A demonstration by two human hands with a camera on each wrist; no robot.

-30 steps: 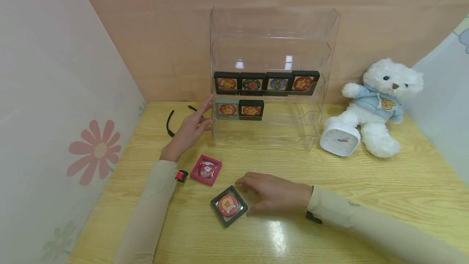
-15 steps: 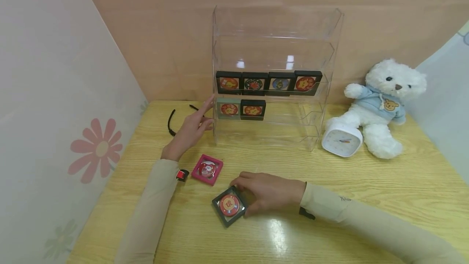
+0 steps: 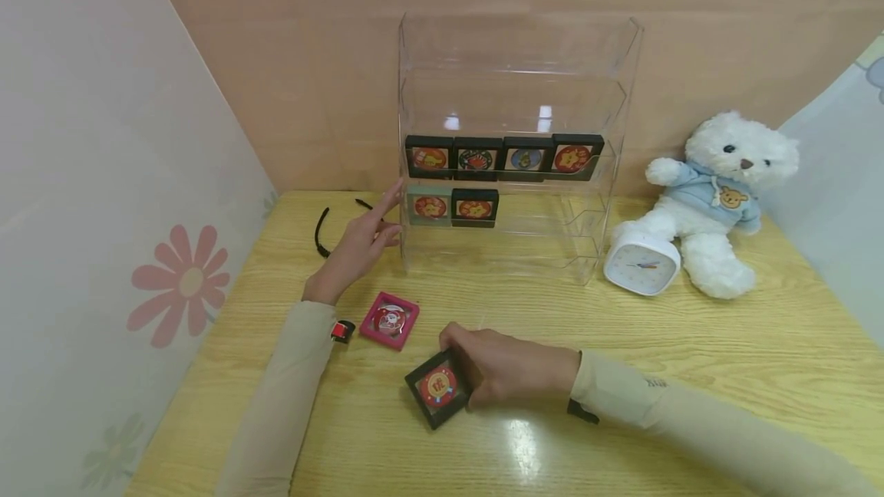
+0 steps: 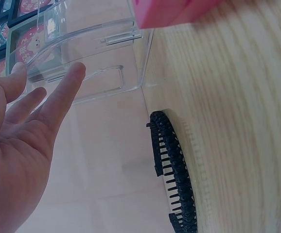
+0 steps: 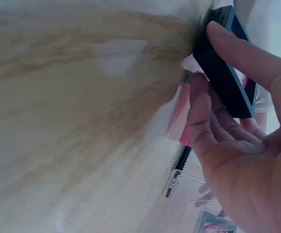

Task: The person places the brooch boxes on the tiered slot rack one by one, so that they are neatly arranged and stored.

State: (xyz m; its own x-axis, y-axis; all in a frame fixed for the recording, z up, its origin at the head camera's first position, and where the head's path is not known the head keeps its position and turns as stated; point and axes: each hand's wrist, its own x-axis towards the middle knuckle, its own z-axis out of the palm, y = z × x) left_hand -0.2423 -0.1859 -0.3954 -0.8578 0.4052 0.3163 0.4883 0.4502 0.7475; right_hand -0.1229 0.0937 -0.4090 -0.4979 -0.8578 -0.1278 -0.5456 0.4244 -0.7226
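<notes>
My right hand (image 3: 514,366) pinches a black square display frame (image 3: 437,387) by its edges, thumb on one side and fingers on the other. The frame holds a red round badge and is tilted up, facing the head camera. In the right wrist view, the thumb presses on the side of the black frame (image 5: 223,80). My left hand (image 3: 355,248) has its fingers extended at the left side of the clear acrylic rack (image 3: 511,70). The left wrist view shows those fingertips right at the rack's clear side panel (image 4: 101,36).
A pink frame (image 3: 390,320) lies flat between the arms. Several badge frames (image 3: 476,159) fill part of two rack tiers. A black toothed headband (image 4: 174,170) lies behind the left hand. A white teddy bear (image 3: 714,190) and a white clock (image 3: 641,264) stand right of the rack.
My right hand has closed on the black frame and tipped it up from lying flat on the table. The left hand keeps its place at the rack.
</notes>
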